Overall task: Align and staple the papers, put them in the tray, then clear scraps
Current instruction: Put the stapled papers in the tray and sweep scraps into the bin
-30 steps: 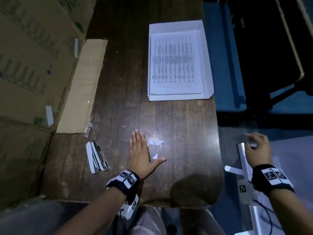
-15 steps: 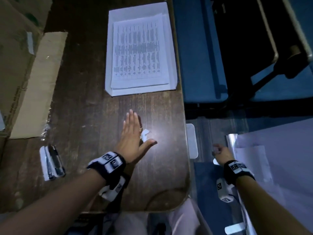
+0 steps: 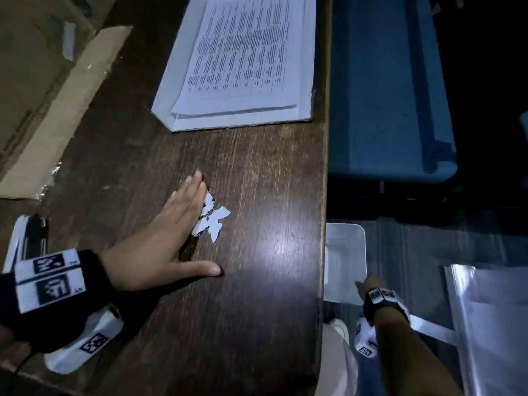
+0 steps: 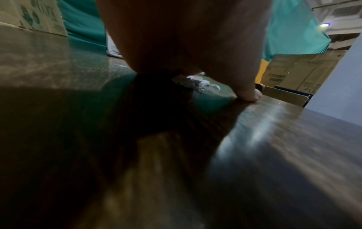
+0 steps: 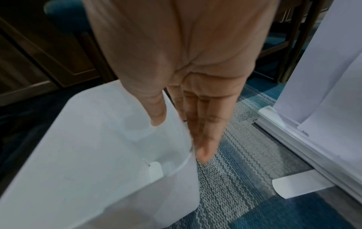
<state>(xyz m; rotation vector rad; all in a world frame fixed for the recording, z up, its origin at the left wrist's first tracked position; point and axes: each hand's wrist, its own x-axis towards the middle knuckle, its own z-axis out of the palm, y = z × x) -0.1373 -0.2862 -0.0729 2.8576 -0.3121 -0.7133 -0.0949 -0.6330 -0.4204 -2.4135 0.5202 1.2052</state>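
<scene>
Several white paper scraps (image 3: 213,221) lie bunched on the dark wooden table (image 3: 257,310). My left hand (image 3: 177,224) stands on its edge against their left side, fingers straight, thumb spread on the wood. In the left wrist view the scraps (image 4: 194,83) show beyond the palm. The white tray (image 3: 237,124) at the back holds the printed papers (image 3: 243,52). The stapler (image 3: 28,238) lies at the far left. Below the table's right edge, my right hand (image 3: 364,284) pinches the wall of a white bin (image 3: 343,261), with the thumb inside the bin (image 5: 98,155) and the fingers (image 5: 203,139) outside.
Flattened cardboard (image 3: 65,110) covers the table's left side. A blue chair seat (image 3: 385,95) stands right of the table. White sheets on a frame (image 3: 491,324) lie on the carpet at the right, with a paper strip (image 5: 301,186) beside them.
My left hand has pushed the scraps into a tighter bunch toward the table's right edge. My right hand left the white sheets and took hold of the bin.
</scene>
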